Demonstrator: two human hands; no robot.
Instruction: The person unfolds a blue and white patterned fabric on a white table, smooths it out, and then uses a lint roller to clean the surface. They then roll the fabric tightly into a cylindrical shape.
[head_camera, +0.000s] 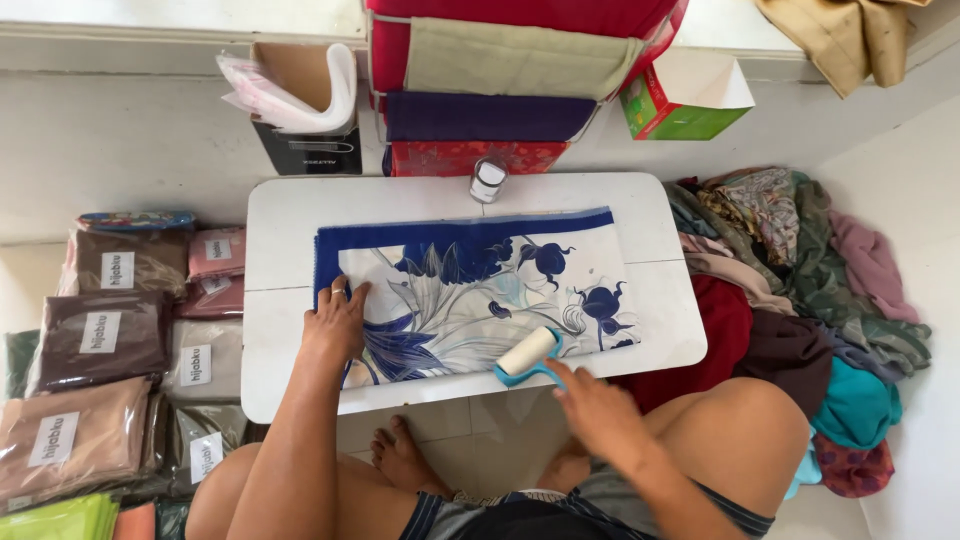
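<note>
My left hand (335, 322) lies flat and open on the blue flower cloth (480, 295). My right hand (592, 405) holds the lint roller (528, 355) by its handle.

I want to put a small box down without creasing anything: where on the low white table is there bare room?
Bare room on the white rectangular table: the strip left of the blue floral scarf, and the far edge around the small white-capped jar. The near edge is crowded: the left hand presses the scarf, the right hand works the teal-handled lint roller.
</note>
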